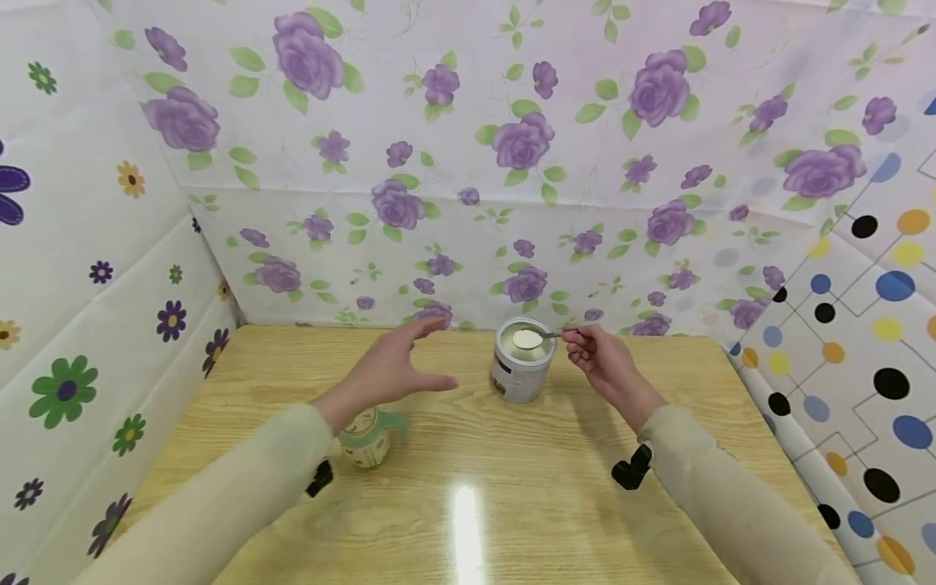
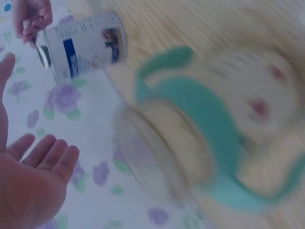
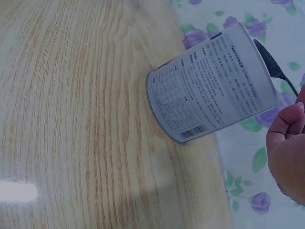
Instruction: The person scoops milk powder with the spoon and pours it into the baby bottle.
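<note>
My right hand [image 1: 605, 363] pinches the handle of a metal spoon [image 1: 552, 335] over the mouth of a printed grey-white can [image 1: 519, 380]. Pale powder [image 1: 527, 340] heaps in the spoon's bowl. In the right wrist view the spoon [image 3: 269, 61] shows edge-on just beyond the can's rim. My left hand [image 1: 391, 367] is raised to the left of the can, thumb and fingers spread apart, holding nothing. Below its wrist stands a bottle [image 1: 368, 452] with teal handles, partly hidden in the head view. The left wrist view shows the bottle [image 2: 259, 102] large and blurred.
The can and bottle stand on a wood-grain table [image 1: 468, 455], the can close to its far edge. Behind rises a wall covering [image 1: 468, 162] with purple flowers. Patterned sheets flank both sides. A black wrist device [image 1: 632, 468] hangs by the right sleeve.
</note>
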Demonstrator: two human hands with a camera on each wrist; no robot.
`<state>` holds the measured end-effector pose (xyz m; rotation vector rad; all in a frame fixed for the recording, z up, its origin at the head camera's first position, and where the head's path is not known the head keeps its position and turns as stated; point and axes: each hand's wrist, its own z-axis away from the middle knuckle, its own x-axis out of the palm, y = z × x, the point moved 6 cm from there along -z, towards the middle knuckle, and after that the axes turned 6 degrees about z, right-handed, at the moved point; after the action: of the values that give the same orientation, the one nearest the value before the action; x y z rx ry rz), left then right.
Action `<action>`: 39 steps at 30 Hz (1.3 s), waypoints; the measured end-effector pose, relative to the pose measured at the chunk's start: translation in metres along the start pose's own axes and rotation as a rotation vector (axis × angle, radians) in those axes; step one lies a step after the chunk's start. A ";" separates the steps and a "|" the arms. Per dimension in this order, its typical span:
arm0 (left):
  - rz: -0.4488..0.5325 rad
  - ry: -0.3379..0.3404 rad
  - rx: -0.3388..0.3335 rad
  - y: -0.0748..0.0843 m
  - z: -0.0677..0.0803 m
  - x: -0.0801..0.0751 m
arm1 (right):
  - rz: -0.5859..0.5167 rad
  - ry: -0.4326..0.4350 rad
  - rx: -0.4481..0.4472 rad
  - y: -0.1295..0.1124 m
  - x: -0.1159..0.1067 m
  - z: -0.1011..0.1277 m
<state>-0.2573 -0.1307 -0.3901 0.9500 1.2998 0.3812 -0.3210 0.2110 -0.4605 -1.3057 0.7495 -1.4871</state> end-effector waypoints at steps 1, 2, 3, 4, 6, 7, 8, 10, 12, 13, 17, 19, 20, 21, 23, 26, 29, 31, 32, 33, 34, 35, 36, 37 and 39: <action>-0.013 -0.004 0.003 -0.004 0.007 -0.006 | 0.001 -0.003 -0.003 -0.001 0.001 0.000; -0.025 -0.006 0.003 -0.008 0.014 -0.012 | 0.003 -0.006 -0.005 -0.001 0.002 0.000; -0.030 -0.008 0.007 -0.013 0.021 -0.017 | 0.004 -0.007 -0.005 -0.002 0.003 0.001; -0.036 -0.009 0.014 -0.017 0.027 -0.022 | 0.000 -0.009 -0.003 -0.002 0.004 0.001; -0.034 -0.011 0.024 -0.026 0.040 -0.031 | -0.007 -0.005 0.002 -0.001 0.004 0.001; -0.024 -0.013 0.029 -0.030 0.045 -0.035 | -0.013 -0.010 0.006 0.000 0.004 0.002; -0.018 -0.016 0.032 -0.034 0.051 -0.038 | -0.016 -0.009 0.009 0.000 0.004 0.002; -0.003 -0.021 0.038 -0.041 0.060 -0.042 | -0.021 -0.005 0.013 0.002 0.002 0.002; 0.007 -0.021 0.042 -0.047 0.069 -0.044 | -0.018 0.000 0.012 0.004 0.001 0.001; 0.010 -0.019 0.045 -0.049 0.073 -0.045 | -0.016 0.000 0.012 0.004 0.000 0.001; 0.033 0.001 0.050 -0.057 0.085 -0.047 | -0.009 0.008 0.010 0.007 0.000 0.000; 0.048 0.013 0.047 -0.061 0.091 -0.048 | -0.009 0.009 0.013 0.009 0.000 -0.001; 0.054 0.018 0.045 -0.064 0.093 -0.048 | -0.010 0.008 0.014 0.009 0.000 -0.002; 0.055 0.022 0.045 -0.067 0.096 -0.049 | -0.011 0.009 0.015 0.010 0.000 -0.002; 0.068 0.034 0.031 -0.073 0.100 -0.049 | -0.010 0.010 0.016 0.011 0.001 -0.002; 0.090 0.050 0.020 -0.081 0.105 -0.049 | -0.013 0.003 0.017 0.011 0.002 -0.002; 0.107 0.069 0.014 -0.088 0.110 -0.047 | -0.017 0.001 0.015 0.011 0.003 -0.002; 0.119 0.073 0.021 -0.092 0.114 -0.045 | -0.022 -0.001 0.017 0.012 0.003 -0.002; 0.129 0.072 0.024 -0.093 0.115 -0.044 | -0.026 -0.001 0.018 0.012 0.003 -0.002; 0.136 0.072 0.024 -0.095 0.116 -0.043 | -0.030 0.001 0.017 0.012 0.003 -0.002; 0.146 0.071 0.023 -0.096 0.118 -0.042 | -0.037 -0.001 0.018 0.012 0.003 -0.001; 0.157 0.070 0.024 -0.098 0.119 -0.041 | -0.047 -0.004 0.017 0.013 0.004 -0.001; 0.168 0.068 0.024 -0.099 0.119 -0.040 | -0.058 -0.008 0.016 0.013 0.004 -0.001; 0.180 0.068 0.024 -0.100 0.120 -0.039 | -0.073 -0.013 0.016 0.013 0.004 -0.001; 0.198 0.068 0.021 -0.101 0.121 -0.037 | -0.102 -0.023 0.016 0.013 0.004 -0.001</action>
<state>-0.1817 -0.2616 -0.4476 1.0952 1.2769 0.5573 -0.3178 0.2024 -0.4711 -1.3645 0.6635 -1.5535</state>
